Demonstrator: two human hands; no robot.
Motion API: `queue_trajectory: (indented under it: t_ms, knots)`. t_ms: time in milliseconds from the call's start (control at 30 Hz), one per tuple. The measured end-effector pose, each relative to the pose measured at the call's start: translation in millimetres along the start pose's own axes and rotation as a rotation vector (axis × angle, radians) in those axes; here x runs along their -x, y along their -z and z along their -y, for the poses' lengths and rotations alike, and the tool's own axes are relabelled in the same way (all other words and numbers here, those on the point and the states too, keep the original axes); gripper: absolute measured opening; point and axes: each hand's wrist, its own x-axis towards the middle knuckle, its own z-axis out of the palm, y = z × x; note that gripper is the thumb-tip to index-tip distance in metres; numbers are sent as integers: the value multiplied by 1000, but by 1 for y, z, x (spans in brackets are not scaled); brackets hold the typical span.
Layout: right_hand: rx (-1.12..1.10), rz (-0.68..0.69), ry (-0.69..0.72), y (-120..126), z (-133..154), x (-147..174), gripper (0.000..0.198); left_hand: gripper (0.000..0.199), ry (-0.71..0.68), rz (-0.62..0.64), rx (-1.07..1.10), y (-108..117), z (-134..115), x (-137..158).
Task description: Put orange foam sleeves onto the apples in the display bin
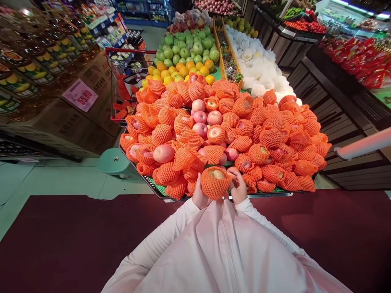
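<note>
An apple in an orange foam net (215,184) is held up between my two hands at the front edge of the fruit display. My left hand (200,194) cups its left side, fingers wrapped round and partly hidden behind it. On the other side, my right hand (238,185) grips the net's edge near the top with curled fingers. Pale fruit skin shows through the net's opening. Just beyond lies a heap of net-wrapped apples (270,136), with several bare pink apples (214,118) in the middle.
Behind the apples are oranges (183,71), green apples (189,47) and white-netted fruit (255,57). A shopping cart (114,85) and a green stool (114,160) stand at the left, near stacked oil bottles (36,65). A white pole (363,144) juts in from the right.
</note>
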Motion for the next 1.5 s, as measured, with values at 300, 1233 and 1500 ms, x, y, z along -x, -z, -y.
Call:
queue_trajectory:
  t_ms: [300,1233,1500]
  knots:
    - [55,40,308,15,33,7,37,71,35,51,-11,-2,6,-4]
    - [-631,102,-609,37,-1,-5,49,53,-314,287,-1401,5,-10,0]
    - [-737,-129,-529,94,-14,1,60,53,-214,151,-2324,17,-9,-31]
